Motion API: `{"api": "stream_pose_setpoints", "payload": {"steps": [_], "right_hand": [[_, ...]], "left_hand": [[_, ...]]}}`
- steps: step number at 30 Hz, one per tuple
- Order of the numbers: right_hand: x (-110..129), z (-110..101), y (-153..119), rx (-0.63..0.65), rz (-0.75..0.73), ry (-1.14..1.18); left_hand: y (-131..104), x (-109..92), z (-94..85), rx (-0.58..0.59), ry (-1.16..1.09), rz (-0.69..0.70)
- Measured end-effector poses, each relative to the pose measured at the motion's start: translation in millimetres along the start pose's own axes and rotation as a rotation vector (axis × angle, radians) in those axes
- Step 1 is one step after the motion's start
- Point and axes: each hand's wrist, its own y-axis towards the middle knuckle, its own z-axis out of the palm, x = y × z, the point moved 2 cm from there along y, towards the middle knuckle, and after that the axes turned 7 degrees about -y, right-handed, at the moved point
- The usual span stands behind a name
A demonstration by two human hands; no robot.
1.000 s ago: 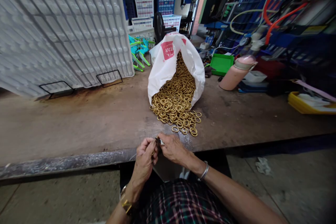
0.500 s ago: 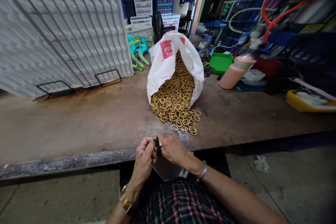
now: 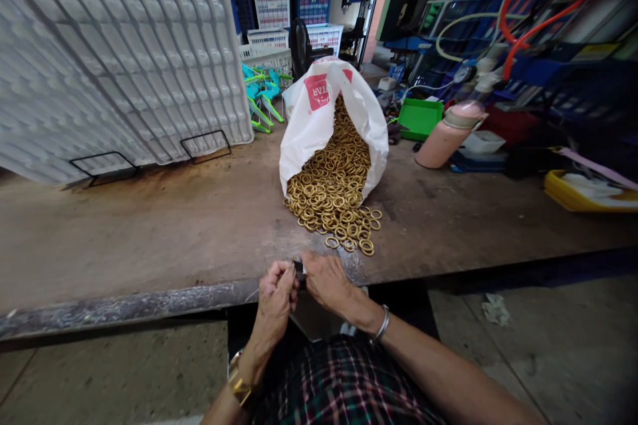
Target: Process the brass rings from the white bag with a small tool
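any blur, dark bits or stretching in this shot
Head view: white trays look stretched toward the left edge; head view: blue crates at far right are smeared and dim; head view: brass-coloured rings catch soft highlights; head view: the small dark piece between the hands is too small to make out.

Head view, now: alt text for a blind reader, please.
Left hand and right hand pinch a small dark piece between them at the edge of a brown workbench. Beyond them, gold-coloured rings spill from an open white bag; a pink bottle stands to the right.
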Motion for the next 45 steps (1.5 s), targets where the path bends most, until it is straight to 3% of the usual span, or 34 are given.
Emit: {"api": "stream_pose_setpoints", "payload": {"steps": [4, 9, 18, 24, 28, 31, 40, 45], "right_hand": [[-11.4, 2.1, 7.1, -0.03, 0.008, 0.036], [-14.9, 3.7, 3.0, -0.102, -0.052, 0.079], [-2.9, 0.8, -4.3, -0.022, -0.09, 0.07], [-18.5, -0.7, -0.6, -0.048, 0.049, 0.028], [-37.8, -3.5, -1.9, -0.141, 0.186, -0.003], [-49.6, -3.9, -1.8, -0.127, 0.256, -0.05], [-55.8, 1.3, 5.2, -0.047, 0.296, -0.105], [-54.2, 2.9, 0.8, -0.107, 0.218, -0.062]], "left_hand": [[-6.4, -5.6, 4.7, 0.062, -0.019, 0.013], [-3.1, -4.1, 4.0, 0.024, -0.061, -0.01], [-2.8, -0.1, 1.2, 0.031, -0.032, -0.027], [-9.9, -6.9, 4.5, 0.123, -0.267, -0.131], [-4.8, -8.0, 4.5, 0.075, -0.417, -0.207], [-0.6, -5.4, 3.6, 0.01, -0.446, -0.26], [4.1, -3.0, 1.7, 0.048, -0.617, -0.317], [7.7, -4.6, 4.6, 0.044, -0.589, -0.274]]}}
